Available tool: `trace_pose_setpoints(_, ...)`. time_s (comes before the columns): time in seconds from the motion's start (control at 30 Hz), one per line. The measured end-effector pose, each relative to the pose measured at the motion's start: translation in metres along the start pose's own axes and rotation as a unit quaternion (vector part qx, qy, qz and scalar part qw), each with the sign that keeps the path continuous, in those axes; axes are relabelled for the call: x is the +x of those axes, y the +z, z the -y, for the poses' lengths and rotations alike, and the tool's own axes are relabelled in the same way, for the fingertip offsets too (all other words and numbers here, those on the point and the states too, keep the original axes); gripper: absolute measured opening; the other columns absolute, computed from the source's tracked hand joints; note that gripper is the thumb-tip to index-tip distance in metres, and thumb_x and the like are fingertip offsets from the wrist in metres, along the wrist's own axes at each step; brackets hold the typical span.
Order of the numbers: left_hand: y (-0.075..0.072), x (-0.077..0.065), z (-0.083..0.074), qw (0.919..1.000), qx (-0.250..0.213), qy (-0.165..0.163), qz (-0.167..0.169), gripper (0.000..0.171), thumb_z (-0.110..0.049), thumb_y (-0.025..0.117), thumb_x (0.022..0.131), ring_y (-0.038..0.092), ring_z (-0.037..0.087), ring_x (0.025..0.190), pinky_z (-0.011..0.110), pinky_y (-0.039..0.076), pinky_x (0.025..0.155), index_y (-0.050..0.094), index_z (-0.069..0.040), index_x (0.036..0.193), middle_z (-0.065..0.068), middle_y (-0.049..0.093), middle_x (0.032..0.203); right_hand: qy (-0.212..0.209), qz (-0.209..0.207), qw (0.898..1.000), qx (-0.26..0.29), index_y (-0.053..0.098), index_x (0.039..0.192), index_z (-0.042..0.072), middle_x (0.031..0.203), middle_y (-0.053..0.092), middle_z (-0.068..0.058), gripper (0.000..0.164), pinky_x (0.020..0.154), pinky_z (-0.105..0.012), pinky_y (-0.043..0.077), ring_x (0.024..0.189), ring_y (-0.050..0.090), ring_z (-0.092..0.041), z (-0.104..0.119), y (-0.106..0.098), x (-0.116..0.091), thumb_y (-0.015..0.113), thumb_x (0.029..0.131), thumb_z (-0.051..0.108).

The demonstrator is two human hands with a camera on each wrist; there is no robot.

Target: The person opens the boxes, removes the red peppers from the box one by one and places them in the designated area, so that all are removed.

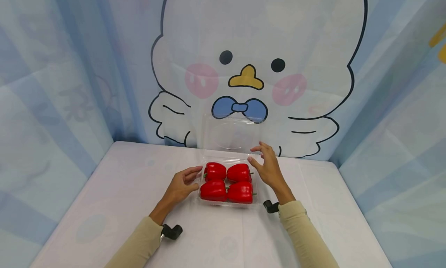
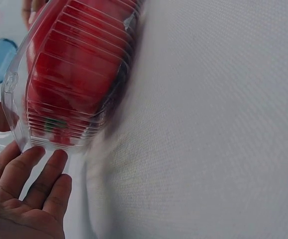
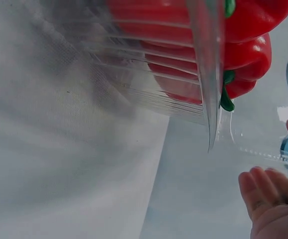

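In the head view, several red bell peppers (image 1: 240, 192) with green stems lie in a clear plastic clamshell box (image 1: 228, 205). Its transparent lid (image 1: 226, 134) stands raised at the back. My left hand (image 1: 179, 187) is at the box's left side. The left wrist view shows the fingertips of this hand (image 2: 29, 194) touching the ribbed side wall, with the thumb near the rim. Over the box's back right corner, my right hand (image 1: 269, 169) has thumb and fingers apart beside the lid's lower right. Whether it touches the lid I cannot tell.
A white cloth covers the table (image 1: 139, 175). Behind it hangs a curtain (image 1: 313, 47) printed with a cartoon bird, and more pale blue curtain encloses both sides. A black wrist device (image 1: 171, 232) is on the left arm, another black device (image 1: 270, 206) on the right.
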State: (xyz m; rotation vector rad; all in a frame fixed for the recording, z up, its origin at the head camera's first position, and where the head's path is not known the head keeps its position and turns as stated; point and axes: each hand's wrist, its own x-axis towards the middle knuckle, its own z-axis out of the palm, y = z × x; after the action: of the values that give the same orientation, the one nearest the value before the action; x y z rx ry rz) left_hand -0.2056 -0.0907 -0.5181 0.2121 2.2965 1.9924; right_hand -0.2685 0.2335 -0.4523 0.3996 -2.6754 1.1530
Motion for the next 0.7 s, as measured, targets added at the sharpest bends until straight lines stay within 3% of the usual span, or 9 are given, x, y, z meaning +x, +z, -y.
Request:
trace_pose_setpoints(0.17, 0.0, 0.0, -0.002, 1.0, 0.003, -0.001, 0.0, 0.067, 0.004, 0.066, 0.087, 0.054, 0.035, 0.149, 0.047, 0.042, 0.122, 0.056, -0.007, 0.153, 0.016, 0.058, 0.157, 0.019, 0.026, 0.999, -0.007, 0.059, 0.139, 0.008, 0.172, 0.031, -0.023, 0.042, 0.12, -0.06, 0.047, 0.154, 0.039, -0.044, -0.001, -0.001, -0.001, 0.072, 0.102, 0.021)
trace_pose_setpoints(0.4, 0.0, 0.0, -0.003, 1.0, -0.003, 0.002, 0.004, 0.067, 0.005, 0.065, 0.088, 0.053, 0.036, 0.149, 0.048, 0.041, 0.123, 0.055, -0.005, 0.153, 0.018, 0.057, 0.158, 0.034, 0.036, 0.999, -0.016, 0.057, 0.145, 0.007, 0.17, 0.033, -0.024, 0.049, 0.119, -0.058, 0.048, 0.151, 0.043, -0.043, 0.002, -0.002, -0.003, 0.073, 0.101, 0.023)
trace_pose_setpoints(0.7, 0.0, 0.001, -0.002, 1.0, 0.009, -0.003, 0.003, 0.067, 0.004, 0.065, 0.089, 0.053, 0.034, 0.149, 0.045, 0.042, 0.121, 0.054, -0.007, 0.154, 0.015, 0.057, 0.159, 0.022, 0.024, 0.999, -0.019, 0.054, 0.147, 0.013, 0.153, 0.052, -0.017, 0.055, 0.113, -0.06, 0.054, 0.142, 0.053, -0.042, 0.019, -0.01, -0.014, 0.076, 0.098, 0.027)
